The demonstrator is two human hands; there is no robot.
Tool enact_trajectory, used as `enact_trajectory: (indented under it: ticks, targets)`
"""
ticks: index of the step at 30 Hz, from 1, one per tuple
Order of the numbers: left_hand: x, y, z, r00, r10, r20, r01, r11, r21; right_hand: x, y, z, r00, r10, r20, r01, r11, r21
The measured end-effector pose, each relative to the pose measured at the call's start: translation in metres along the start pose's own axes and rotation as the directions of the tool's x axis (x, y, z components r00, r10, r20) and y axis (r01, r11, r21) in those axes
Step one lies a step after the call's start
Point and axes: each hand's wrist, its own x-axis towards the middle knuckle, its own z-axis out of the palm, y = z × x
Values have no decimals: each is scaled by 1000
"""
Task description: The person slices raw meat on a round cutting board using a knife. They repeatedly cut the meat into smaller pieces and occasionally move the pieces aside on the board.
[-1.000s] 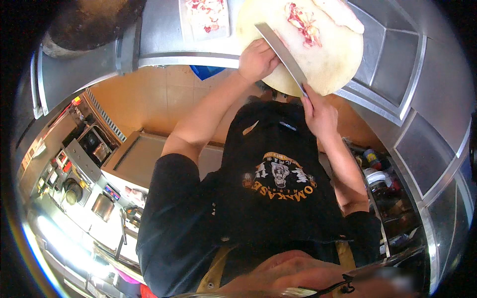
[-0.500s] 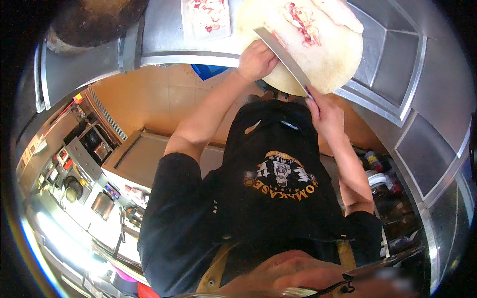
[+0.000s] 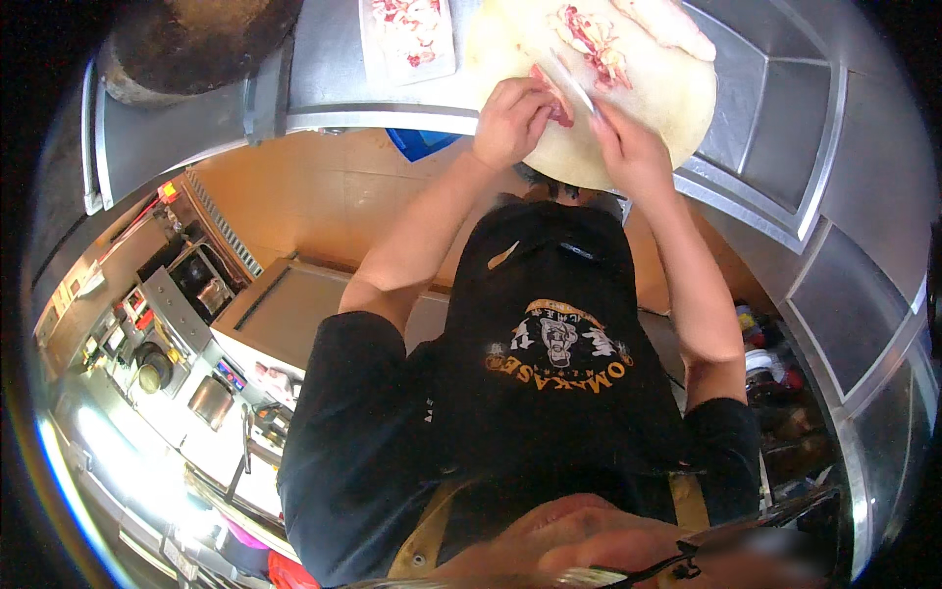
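My left hand (image 3: 510, 123) is closed on a strip of raw meat (image 3: 561, 110) near the front left of the round pale cutting board (image 3: 667, 118). Its fingertips press along the strip's left side. My right hand (image 3: 633, 147) grips a knife (image 3: 569, 79) by the handle; the blade, seen nearly edge-on, points away and left, just right of the strip. Beyond the blade lies a loose heap of cut red and whitish meat pieces (image 3: 592, 44). A larger pale piece of raw meat (image 3: 672, 27) rests at the board's far right.
A clear plastic tray (image 3: 417, 75) with several meat pieces stands on the steel counter (image 3: 324, 74) left of the board. Farther left is a dark, round, wok-like pan (image 3: 196, 49). A steel sink-like recess (image 3: 785, 128) lies to the right. Something blue (image 3: 422, 142) shows below the counter edge.
My right hand and the knife have moved farther over the board, and the blade has turned from broadside to edge-on. The meat strip, earlier mostly behind the blade, now shows under my left fingers.
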Motion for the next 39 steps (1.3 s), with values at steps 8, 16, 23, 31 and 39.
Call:
enact_trajectory:
  ticks: [8, 16, 23, 31, 39]
  targets:
    - [-9, -5, 7, 998, 54, 21, -55, 995, 85, -102, 16, -30, 982, 71, 176, -27, 970, -241]
    - [-3, -3, 3, 997, 54, 49, -53, 998, -22, 67, -18, 21, 992, 58, 115, -58, 998, 2]
    - [-20, -55, -57, 961, -177, -214, 256, 860, 442, -2, 47, -12, 992, 88, 94, -100, 985, 141]
    - [-55, -126, -145, 969, -206, -139, 242, 655, 716, -38, 35, -38, 988, 67, 141, -73, 997, 36]
    - [-16, 19, -8, 992, -128, -6, 128, 986, 105, -67, 27, -33, 986, -105, 133, 127, 976, -175]
